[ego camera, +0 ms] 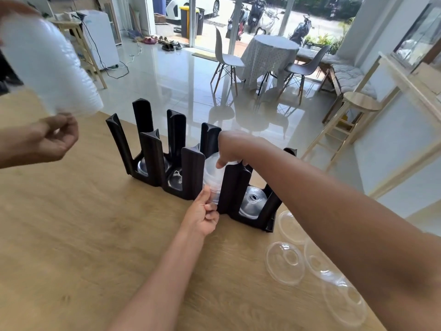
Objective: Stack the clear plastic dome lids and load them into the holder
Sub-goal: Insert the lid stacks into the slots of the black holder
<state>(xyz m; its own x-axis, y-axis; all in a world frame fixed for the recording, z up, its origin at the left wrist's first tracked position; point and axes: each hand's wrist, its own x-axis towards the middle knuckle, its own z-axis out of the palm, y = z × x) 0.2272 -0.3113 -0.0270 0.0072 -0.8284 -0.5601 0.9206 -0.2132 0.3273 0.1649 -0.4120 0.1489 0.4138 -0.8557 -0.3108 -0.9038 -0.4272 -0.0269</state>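
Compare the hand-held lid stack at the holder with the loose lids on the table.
The lid stack is nested together; the loose lids lie singly. The left hand and right hand grip the lid stack at the holder; the loose lids rest on the table, unheld. Both are clear plastic.

Holder point(191, 173): one. Loose lids point(285, 262) on table point(71, 223): four. Hands: three, namely left point(202, 216), right point(230, 151), another person's point(56, 139). Chairs point(226, 58): two. Lid stacks point(212, 177) held: two.
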